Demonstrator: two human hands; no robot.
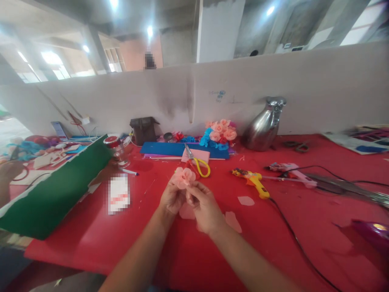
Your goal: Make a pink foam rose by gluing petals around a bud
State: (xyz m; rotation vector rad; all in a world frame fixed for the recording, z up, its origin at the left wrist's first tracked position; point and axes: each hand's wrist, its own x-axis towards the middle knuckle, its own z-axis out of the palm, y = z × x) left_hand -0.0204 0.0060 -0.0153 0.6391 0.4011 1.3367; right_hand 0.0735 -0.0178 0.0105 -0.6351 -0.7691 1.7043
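Note:
Both my hands meet over the middle of a red-covered table around a pink paper flower (183, 177) with ruffled petals. My left hand (172, 198) is closed around the flower's base from the left. From the right, the fingers of my right hand (204, 205) pinch at its lower petals. Pink paper petals lie beneath and beside my hands, including one petal (233, 222) by my right wrist and another petal (246, 200) farther right. Just beyond the flower rest scissors (200, 164) with yellow handles, their blades over folded pink paper (202, 155).
A yellow glue gun (257, 183) with a black cord lies right, near a pink glue gun (296, 173). Finished paper flowers (221, 132), a metal jug (266, 125) and a glass jar (117, 152) stand behind. A green board (60, 190) borders the left, with another person's hand (10, 172) beyond.

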